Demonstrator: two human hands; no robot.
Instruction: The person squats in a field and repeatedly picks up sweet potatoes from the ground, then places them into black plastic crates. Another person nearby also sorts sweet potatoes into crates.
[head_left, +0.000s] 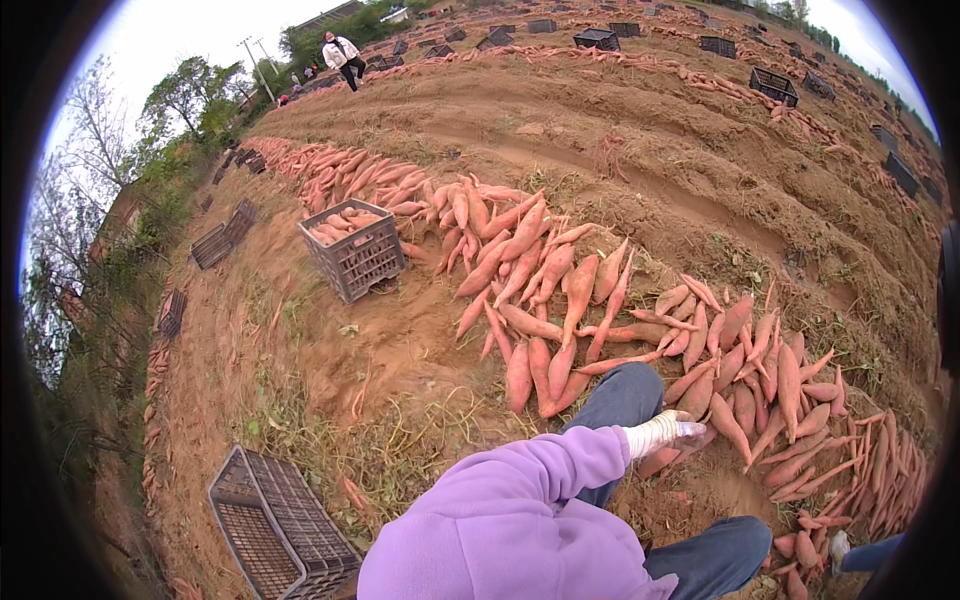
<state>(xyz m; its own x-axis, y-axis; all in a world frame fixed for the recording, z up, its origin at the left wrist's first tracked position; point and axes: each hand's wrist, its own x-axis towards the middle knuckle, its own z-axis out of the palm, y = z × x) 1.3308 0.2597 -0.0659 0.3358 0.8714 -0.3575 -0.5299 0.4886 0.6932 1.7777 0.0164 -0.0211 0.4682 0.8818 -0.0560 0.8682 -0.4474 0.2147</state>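
My left hand (679, 428), in a whitish glove with a banded cuff, reaches past my bent left knee (626, 390). It lies against a reddish sweet potato (660, 460) beside the heap. Whether the fingers are closed around that root is hidden. Just beyond the hand spreads a pile of sweet potatoes (739, 375), many with thin tapered ends. A further group of sweet potatoes (555, 277) lies past my left knee. My right hand is out of view. My purple fleece sleeve (525, 472) and jeans-clad right knee (712, 555) fill the lower middle.
A plastic crate of sweet potatoes (352, 251) stands beside the row. A dark crate (281, 525) lies tilted at lower left. A person's leg (870, 553) enters at lower right. Another person (343, 60) is far off, and furrowed soil (600, 157) runs beyond.
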